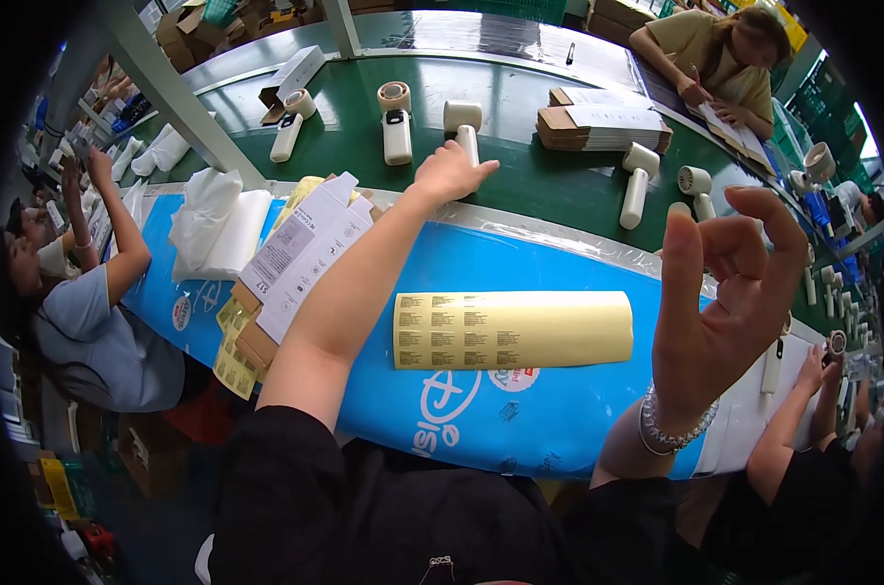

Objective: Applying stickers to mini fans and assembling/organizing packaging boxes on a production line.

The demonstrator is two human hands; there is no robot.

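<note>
From the head view, my left hand point(449, 172) reaches far across the green bench point(549, 180), fingers closing around a white handheld fan point(464, 125). I should grip its handle squarely. My right hand point(730, 292) hovers near, loosely curled, holding nothing, right of the yellow label sheet point(512, 330).

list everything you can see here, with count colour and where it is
handheld fans: at least six, white, spread along the green belt
green belt: one, curving across the top
blue mat: one, on the near work surface
label sheet: one, pale yellow, flat on the mat's middle
flat cartons: a stack, white and brown, left on the mat
folded brown boxes: one stack, on the belt, upper right
co-workers: at least three, at the left, upper right and right edges
left hand: reaching out, fingers on a white fan on the belt
right hand: raised, beaded bracelet on the wrist, grip empty
</note>
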